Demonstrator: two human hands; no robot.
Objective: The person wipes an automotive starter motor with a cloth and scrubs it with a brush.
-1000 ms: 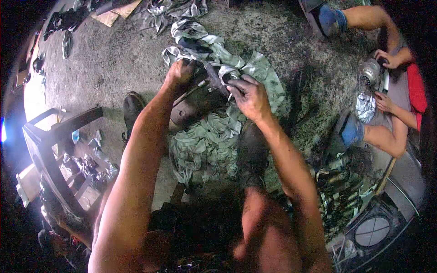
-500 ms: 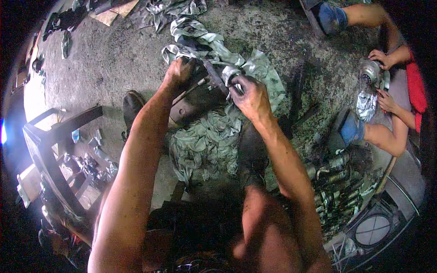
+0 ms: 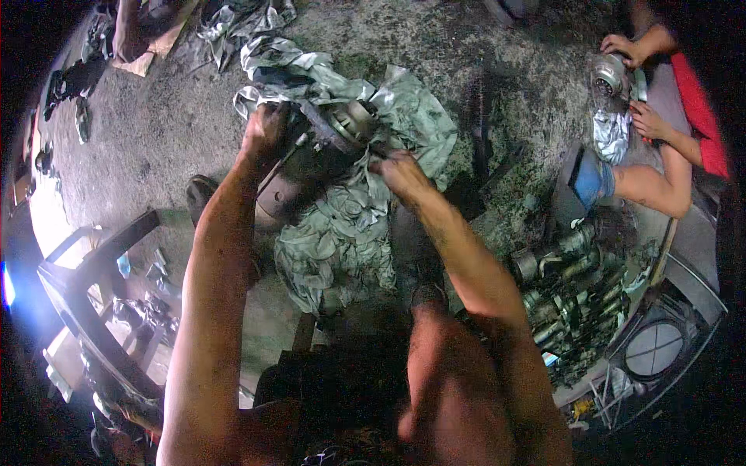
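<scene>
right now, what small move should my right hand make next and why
Perhaps gather a fold of the pale cloth with the right hand and bring it to the round metal part: the hand appears close to both, that part shows uncovered, and the left hand sits left of it.

So on my feed everything sat on a grey concrete floor (image 3: 155, 147), pretty grimy, with black stains toward the right. I had a big heap of crumpled pale rags (image 3: 338, 241) mid-floor, a spread-out cloth (image 3: 423, 116) just beyond it, a flat tan sheet (image 3: 172, 35) up top left, and a messy pile of metal parts (image 3: 579, 291) lower right.
</scene>
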